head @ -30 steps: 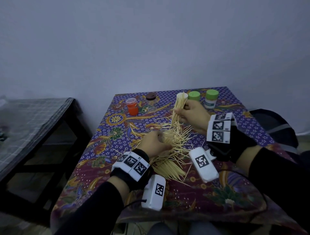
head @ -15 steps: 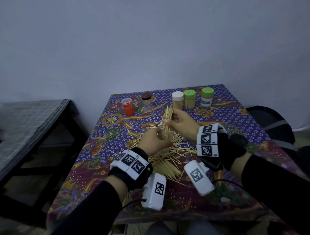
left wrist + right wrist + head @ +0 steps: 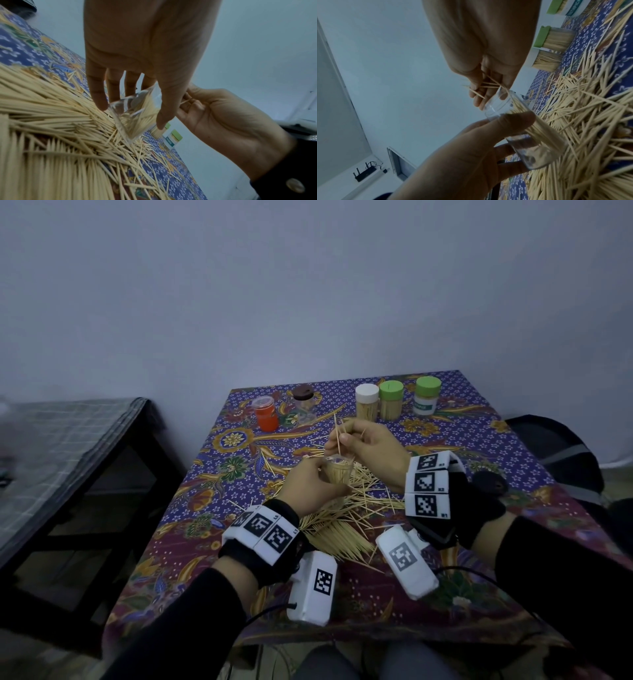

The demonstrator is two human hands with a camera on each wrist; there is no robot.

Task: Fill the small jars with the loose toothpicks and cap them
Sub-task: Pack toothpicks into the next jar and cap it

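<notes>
She has a clear jar (image 3: pixel 338 474) in her left hand (image 3: pixel 310 491), fingers and thumb curled round its wall, held up just above the pile (image 3: pixel 346 518) in the middle of the cloth (image 3: pixel 479 440). It already looks well packed with picks, nearly to the rim as far as I can judge. Her right hand (image 3: pixel 366 446) sits right over the mouth, fingertips pinching a few last toothpicks (image 3: pixel 485 86) that point down toward the opening; they are not in yet. At the far edge three jars stand capped and full: a white-lidded jar (image 3: pixel 367 402) and two green-lidded jars (image 3: pixel 391 400), close together. To the left are an orange jar (image 3: pixel 265 414) and a brown-lidded jar (image 3: pixel 304 405); that one looks mostly empty, though I can't be sure from here. So I'd say a little over half done: this jar wants topping off and a cap, which I can't spot, and a large heap of picks still lies loose on the cloth.
</notes>
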